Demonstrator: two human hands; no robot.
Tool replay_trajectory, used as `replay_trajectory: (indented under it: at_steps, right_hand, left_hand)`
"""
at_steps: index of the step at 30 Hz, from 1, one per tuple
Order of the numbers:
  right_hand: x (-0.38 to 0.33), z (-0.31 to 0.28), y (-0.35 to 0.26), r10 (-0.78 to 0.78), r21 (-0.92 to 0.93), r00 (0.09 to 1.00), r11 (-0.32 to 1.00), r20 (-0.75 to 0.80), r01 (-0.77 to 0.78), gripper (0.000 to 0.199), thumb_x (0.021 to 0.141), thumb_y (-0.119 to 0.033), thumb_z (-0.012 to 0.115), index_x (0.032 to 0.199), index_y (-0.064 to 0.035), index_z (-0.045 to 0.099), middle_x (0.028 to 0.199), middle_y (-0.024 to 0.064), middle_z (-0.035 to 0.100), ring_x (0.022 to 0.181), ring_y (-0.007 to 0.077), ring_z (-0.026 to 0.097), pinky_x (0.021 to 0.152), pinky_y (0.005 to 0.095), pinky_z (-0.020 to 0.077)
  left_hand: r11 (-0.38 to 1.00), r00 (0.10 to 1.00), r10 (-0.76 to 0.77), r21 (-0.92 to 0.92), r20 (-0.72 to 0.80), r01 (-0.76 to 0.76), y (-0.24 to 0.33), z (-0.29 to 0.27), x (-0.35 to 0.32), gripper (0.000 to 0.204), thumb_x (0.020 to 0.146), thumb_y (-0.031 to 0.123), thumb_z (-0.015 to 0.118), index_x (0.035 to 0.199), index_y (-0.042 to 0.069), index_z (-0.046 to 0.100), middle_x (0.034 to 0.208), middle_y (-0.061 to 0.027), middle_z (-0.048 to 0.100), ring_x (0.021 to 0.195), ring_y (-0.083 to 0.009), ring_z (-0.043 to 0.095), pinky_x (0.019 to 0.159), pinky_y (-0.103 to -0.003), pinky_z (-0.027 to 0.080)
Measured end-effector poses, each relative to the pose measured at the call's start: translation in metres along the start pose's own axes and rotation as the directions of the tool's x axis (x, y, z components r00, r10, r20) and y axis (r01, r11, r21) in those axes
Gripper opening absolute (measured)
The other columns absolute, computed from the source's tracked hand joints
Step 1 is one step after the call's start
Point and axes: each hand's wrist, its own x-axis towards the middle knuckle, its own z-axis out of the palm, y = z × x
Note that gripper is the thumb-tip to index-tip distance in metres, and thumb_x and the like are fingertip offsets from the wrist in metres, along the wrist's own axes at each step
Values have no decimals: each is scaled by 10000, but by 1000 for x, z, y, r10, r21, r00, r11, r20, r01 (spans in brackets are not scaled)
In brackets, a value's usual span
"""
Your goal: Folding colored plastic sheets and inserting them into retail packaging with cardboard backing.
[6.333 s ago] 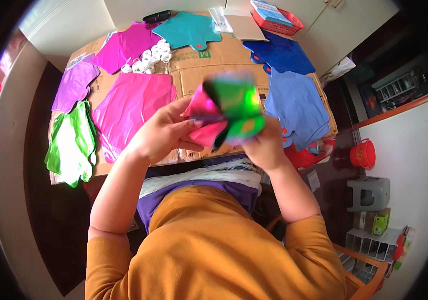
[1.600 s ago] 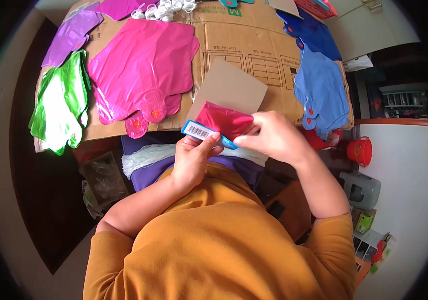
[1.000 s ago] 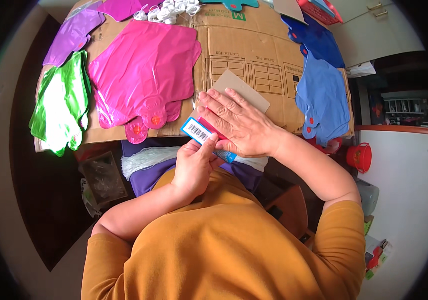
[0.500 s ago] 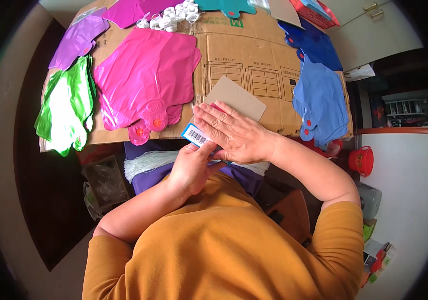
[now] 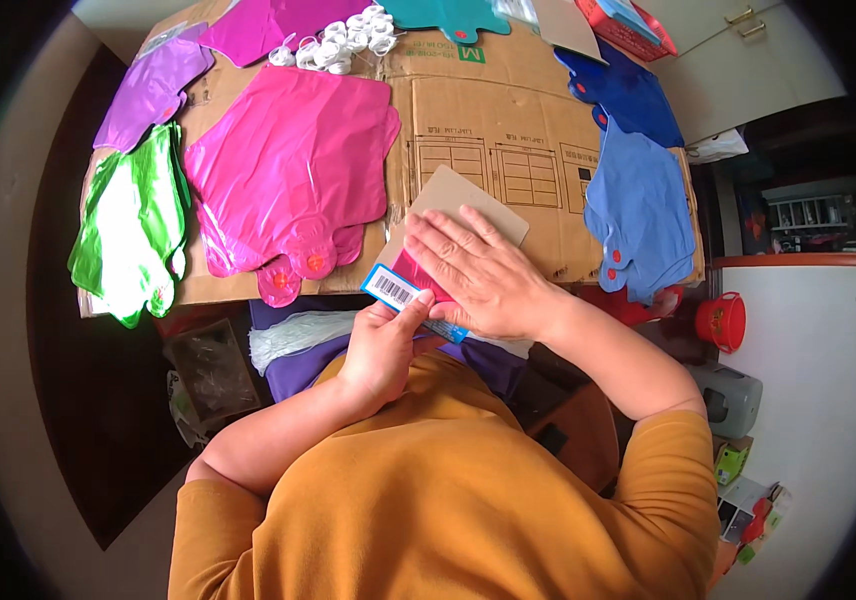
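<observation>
My left hand (image 5: 386, 352) is closed, thumb on top, on the edge of a blue-bordered barcode card (image 5: 389, 287) near the front edge of the cardboard. Just to its right my right hand (image 5: 493, 280) lies flat with fingers stretched out, pressing on a folded piece of pink foil (image 5: 410, 270). Under that foil is a stiff grey-beige board (image 5: 463, 190); my palm hides much of both. Beyond my hands, to the left, lies a stack of flat, uninflated pink foil balloons (image 5: 298, 165).
Around the cardboard tabletop (image 5: 478, 110) lie flat foil balloons: green (image 5: 133, 210), light purple (image 5: 153, 90), teal (image 5: 443, 15), dark blue (image 5: 633, 95) and light blue (image 5: 638, 205). Several white ribbon coils (image 5: 343, 45) sit at the back. White strands (image 5: 293, 338) rest across my lap.
My right hand has slid slightly right and toward me, uncovering the pink foil and more of the blue-bordered card. My left hand keeps its hold on the card.
</observation>
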Motion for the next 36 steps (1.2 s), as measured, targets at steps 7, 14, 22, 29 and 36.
replay_trajectory:
  at_steps: [7,14,22,29,36]
  right_hand:
    - [0,-7,15,192,-124,981,974,23,-188,853,923,-640,389,1497,-25,247,1571,182,195,1464,331,165,1176,520,90]
    - [-7,-6,-1,-13,-30,999,999,50,15,849,906,-608,455,1501,-39,248,1572,169,206,1471,304,156,1179,508,102]
    - [15,-37,24,37,428,999,903,1,-34,391,895,-215,624,1268,-104,586,1328,119,517,1250,302,474,1062,421,360]
    - [74,-58,52,-124,523,938,850,323,-67,190,743,-83,706,907,-58,613,884,61,499,801,198,529,723,336,459]
    - [103,-62,54,-190,485,830,868,524,-108,208,718,-94,719,872,-45,588,881,78,522,830,221,552,737,357,471]
  left_hand:
    - [1000,1000,-6,12,-11,6,1,-1,0,150,977,204,580,986,71,648,935,-15,669,818,-126,651,724,-305,567]
    - [998,999,36,-57,-28,-37,0,4,0,147,975,196,585,981,67,655,928,-17,675,802,-109,646,717,-283,558]
    - [995,997,72,73,16,-73,-6,-6,2,150,978,205,577,1010,70,635,951,-26,672,840,-131,660,715,-297,558]
    - [988,994,105,114,17,-106,-5,-5,4,163,973,230,593,954,76,644,898,-18,682,810,-129,667,729,-305,567]
    - [991,992,117,55,41,-119,-4,-4,3,169,974,213,591,968,55,650,903,-22,681,819,-132,667,741,-326,578]
